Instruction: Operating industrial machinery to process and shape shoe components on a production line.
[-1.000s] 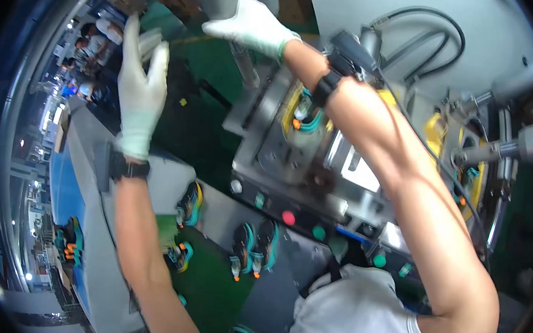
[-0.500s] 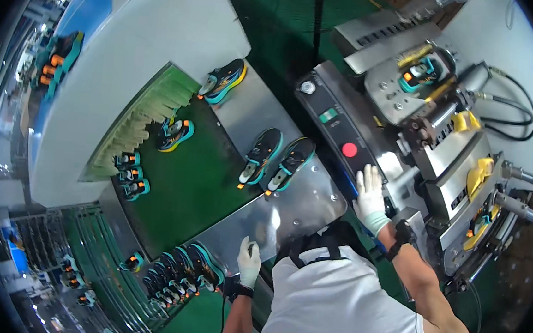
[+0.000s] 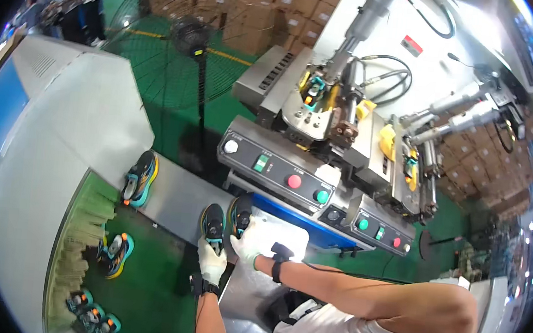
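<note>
My left hand (image 3: 211, 264), in a white glove, is closed on the near end of a black sneaker (image 3: 213, 220) on the metal ledge. Just to the right, my gloved right hand (image 3: 244, 246) has its fingers round the near end of a second black sneaker (image 3: 239, 213). Both shoes point away from me, side by side and slightly apart; the gloves cover their near ends. Farther left on the ledge is another sneaker (image 3: 142, 180) with a teal and yellow sole.
Ahead stands a pressing machine with a button panel (image 3: 279, 167) and a clamped shoe (image 3: 313, 93). Several sneakers lie on the green belt (image 3: 155, 283) at left, beside a bristle curtain (image 3: 77, 232). A fan (image 3: 192, 36) and stacked cartons (image 3: 254, 23) stand behind.
My right hand has left the machine's panel for the right sneaker, and my left hand has come forward onto the left one. The view has turned toward the machine.
</note>
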`<state>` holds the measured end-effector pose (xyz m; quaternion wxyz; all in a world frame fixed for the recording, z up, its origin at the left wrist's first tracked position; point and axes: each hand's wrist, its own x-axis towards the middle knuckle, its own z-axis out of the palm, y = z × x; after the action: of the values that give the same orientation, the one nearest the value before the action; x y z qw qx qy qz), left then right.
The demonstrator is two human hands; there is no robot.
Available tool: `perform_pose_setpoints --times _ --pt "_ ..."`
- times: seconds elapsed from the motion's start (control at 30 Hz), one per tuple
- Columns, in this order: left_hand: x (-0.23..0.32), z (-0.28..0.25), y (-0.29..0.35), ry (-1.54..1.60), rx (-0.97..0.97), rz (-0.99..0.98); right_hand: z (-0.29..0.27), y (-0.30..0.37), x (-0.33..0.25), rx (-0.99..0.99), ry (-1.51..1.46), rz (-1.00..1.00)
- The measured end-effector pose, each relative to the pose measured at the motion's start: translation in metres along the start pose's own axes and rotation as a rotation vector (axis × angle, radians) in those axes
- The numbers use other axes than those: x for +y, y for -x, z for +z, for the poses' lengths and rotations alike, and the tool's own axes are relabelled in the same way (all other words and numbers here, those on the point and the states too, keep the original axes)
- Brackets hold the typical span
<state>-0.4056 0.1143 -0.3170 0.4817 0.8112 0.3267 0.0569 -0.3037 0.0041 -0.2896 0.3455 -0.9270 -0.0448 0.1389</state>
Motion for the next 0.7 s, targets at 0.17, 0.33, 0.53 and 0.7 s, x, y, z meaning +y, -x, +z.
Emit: perform_pose_setpoints --times 0.17,0.33,0.53,0.7 --pt "-0.029 0.040 0.000 0.120 0.195 0.098 0.023 -0.022 0.042 -0.045 -0.030 -0.285" --pt "-0.042 0.082 0.029 0.196 0.175 -0.029 -0.008 -0.030 0.039 -0.292 0.058 -0.318" --pt "-0.075 0.031 0.092 0.734 0.092 -0.232 -0.056 0.009 0.057 -0.296 0.205 -0.389" --pt "-0.163 -0.060 0.164 0.649 0.470 -0.448 -0.111 0.044 0.120 -0.539 0.333 -0.451"
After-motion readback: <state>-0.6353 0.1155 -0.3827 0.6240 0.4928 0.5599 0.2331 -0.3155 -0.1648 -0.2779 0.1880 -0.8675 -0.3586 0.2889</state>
